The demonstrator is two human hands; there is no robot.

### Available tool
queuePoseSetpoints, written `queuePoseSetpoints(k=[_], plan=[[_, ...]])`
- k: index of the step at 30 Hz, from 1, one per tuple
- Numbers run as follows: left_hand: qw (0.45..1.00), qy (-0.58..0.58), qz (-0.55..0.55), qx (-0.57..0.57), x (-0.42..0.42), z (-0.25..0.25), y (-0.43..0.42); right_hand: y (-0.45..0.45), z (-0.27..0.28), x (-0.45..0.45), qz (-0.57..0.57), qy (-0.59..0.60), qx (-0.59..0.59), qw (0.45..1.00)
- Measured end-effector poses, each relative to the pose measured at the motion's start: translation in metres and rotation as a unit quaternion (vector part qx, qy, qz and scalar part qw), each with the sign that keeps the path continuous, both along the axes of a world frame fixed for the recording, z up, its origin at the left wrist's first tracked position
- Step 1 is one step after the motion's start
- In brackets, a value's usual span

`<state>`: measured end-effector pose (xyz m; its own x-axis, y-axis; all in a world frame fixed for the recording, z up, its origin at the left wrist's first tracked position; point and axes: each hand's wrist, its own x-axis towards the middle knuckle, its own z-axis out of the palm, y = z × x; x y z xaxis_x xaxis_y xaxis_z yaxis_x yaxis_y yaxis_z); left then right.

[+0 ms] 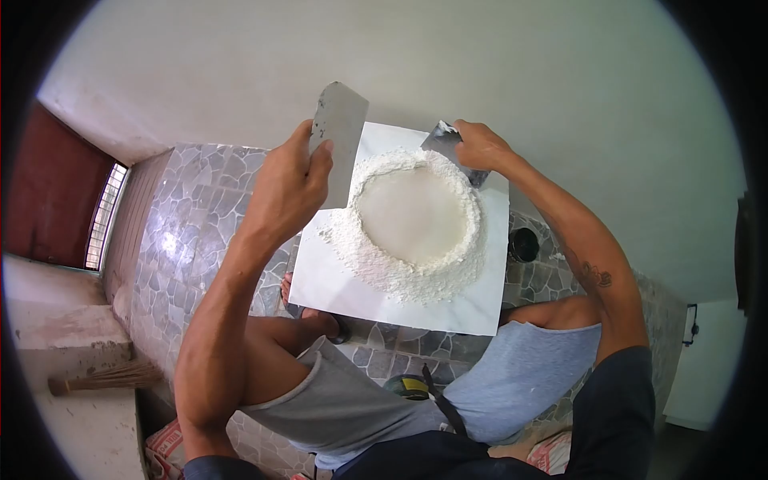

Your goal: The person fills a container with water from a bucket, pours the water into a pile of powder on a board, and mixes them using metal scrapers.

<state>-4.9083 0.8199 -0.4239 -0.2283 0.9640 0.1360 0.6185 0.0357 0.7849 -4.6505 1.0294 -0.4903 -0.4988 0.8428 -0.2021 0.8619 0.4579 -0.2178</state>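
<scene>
My left hand [292, 188] is closed around a plastering trowel [342, 120]. Its flat grey blade stands up at the left edge of a white board [320, 268]. On that board lies a ring of white powder [376, 268] with a pool of whitish liquid [416, 212] in its middle. My right hand [482, 146] grips a dark scraper [448, 144] at the far right of the ring. White residue marks the scraper's top, and its blade is beside the powder. The trowel's handle is hidden by my left hand.
A plain wall [512, 64] rises right behind the board. On the stone-patterned floor [184, 208], a black container [524, 245] stands to the board's right. A broom [104, 378] lies on a ledge at left. Printed sacks [166, 448] sit low at left, and a reddish door [56, 184] is farther off.
</scene>
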Motion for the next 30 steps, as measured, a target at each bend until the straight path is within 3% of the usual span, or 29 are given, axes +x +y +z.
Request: queuePoseSetpoints(k=[11, 25, 30], plan=[[0.998, 0.054, -0.024, 0.005, -0.011, -0.007, -0.003, 0.007, 0.023, -0.024, 0.032, 0.041, 0.028, 0.998], [0.995, 0.084, -0.051, 0.019, -0.013, -0.008, -0.01, 0.092, -0.031, 0.01, -0.064, 0.044, -0.075, 0.994], [0.993, 0.09, -0.056, 0.045, -0.008, -0.006, -0.007, 0.087, -0.031, -0.009, -0.023, 0.044, -0.096, 0.994]])
